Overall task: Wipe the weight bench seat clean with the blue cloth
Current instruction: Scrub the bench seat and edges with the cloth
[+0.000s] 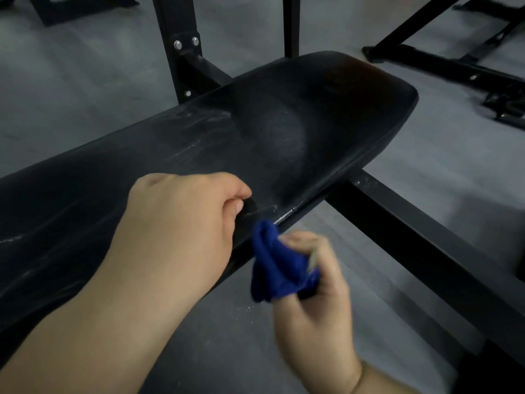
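Gripping blue cloth (277,265): right hand (315,302), beside seat (255,132) edge | left hand (181,220) fisted on seat

Two bare forearms, no sleeves, left hand (181,223), right hand (318,294) motion-blurred

right hand (315,282): motion-blurred | bench seat (199,143): left end cut off

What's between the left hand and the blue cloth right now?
Only the near edge of the bench seat in the head view. The left hand rests on the pad; the right hand holds the blue cloth just off that edge.
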Demonstrator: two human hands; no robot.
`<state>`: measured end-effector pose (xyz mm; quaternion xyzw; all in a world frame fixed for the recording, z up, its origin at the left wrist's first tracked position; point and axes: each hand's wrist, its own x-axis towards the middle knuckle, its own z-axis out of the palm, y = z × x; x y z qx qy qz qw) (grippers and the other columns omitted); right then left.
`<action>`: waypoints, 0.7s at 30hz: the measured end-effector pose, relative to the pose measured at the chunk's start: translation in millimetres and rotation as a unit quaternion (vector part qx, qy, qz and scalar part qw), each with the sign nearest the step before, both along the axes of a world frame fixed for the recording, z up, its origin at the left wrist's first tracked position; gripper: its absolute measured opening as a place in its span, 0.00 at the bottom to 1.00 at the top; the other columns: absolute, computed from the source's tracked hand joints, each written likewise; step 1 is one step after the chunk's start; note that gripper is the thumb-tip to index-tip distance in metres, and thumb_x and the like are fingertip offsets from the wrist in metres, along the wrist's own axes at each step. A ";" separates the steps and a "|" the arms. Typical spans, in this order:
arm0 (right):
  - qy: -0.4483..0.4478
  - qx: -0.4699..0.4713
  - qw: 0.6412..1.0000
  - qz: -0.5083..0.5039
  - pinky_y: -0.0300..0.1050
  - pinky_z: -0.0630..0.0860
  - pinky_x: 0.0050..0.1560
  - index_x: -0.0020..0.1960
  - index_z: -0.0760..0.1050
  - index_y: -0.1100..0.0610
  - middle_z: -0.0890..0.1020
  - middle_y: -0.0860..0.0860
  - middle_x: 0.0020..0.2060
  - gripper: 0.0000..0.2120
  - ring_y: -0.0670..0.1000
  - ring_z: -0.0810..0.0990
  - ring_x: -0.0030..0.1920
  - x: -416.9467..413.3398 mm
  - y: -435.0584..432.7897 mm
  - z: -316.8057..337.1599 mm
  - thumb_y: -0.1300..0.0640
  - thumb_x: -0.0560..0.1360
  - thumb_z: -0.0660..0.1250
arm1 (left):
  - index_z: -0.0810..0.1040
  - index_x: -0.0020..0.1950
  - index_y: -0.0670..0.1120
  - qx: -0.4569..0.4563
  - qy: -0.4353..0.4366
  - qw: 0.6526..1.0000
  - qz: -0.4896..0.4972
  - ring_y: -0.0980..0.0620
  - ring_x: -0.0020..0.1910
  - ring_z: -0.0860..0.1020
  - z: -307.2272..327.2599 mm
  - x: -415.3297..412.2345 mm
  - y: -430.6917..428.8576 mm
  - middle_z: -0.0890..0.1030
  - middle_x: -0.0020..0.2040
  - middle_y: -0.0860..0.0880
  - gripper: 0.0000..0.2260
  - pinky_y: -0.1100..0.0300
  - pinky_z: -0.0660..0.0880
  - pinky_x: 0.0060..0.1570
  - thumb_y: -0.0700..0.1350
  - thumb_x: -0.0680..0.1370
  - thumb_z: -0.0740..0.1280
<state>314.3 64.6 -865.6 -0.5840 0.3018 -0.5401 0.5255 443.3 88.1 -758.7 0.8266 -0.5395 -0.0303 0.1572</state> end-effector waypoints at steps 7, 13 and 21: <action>0.119 -0.024 0.985 -0.118 0.42 0.74 0.54 0.50 0.78 0.52 0.75 0.54 0.49 0.15 0.49 0.77 0.52 2.6 -35.8 13.2 0.68 0.68 0.71 | 0.78 0.58 0.61 -0.004 0.025 1.000 -0.011 0.58 0.47 0.78 3.3 3.8 1.7 0.82 0.44 0.63 0.13 0.62 0.71 0.50 0.51 0.77 0.59; 0.193 -0.122 0.973 -0.048 0.33 0.70 0.52 0.52 0.79 0.51 0.75 0.49 0.48 0.20 0.45 0.76 0.51 -4.0 -22.7 24.8 0.69 0.64 0.70 | 0.80 0.56 0.57 -0.026 0.055 0.998 -0.005 0.57 0.46 0.80 6.0 15.1 6.9 0.83 0.47 0.59 0.13 0.63 0.71 0.47 0.46 0.76 0.62; 0.334 -0.050 0.936 -0.101 0.25 0.65 0.53 0.51 0.77 0.48 0.74 0.42 0.50 0.19 0.45 0.71 0.55 11.7 -43.5 50.8 0.68 0.67 0.67 | 0.82 0.55 0.52 -0.053 0.076 0.995 0.034 0.53 0.51 0.79 3.9 23.2 24.2 0.82 0.51 0.57 0.11 0.59 0.72 0.51 0.42 0.76 0.64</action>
